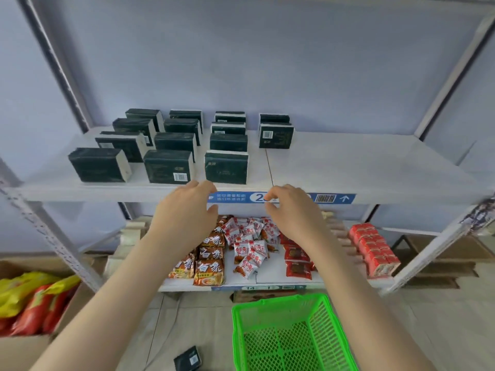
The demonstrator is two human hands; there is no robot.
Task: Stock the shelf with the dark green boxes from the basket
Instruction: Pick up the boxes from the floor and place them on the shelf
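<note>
Several dark green boxes stand upright in rows on the white upper shelf, filling its left half. My left hand and my right hand hover side by side just in front of the shelf's front edge, fingers curled and apart, holding nothing. The bright green basket sits on the floor below my right arm, and no boxes show inside it. One more dark green box lies on the floor to the left of the basket.
The lower shelf holds noodle packets, small red-and-white snack packs and red boxes. A cardboard carton with yellow and red bags stands at the left on the floor. Metal shelf posts rise on both sides.
</note>
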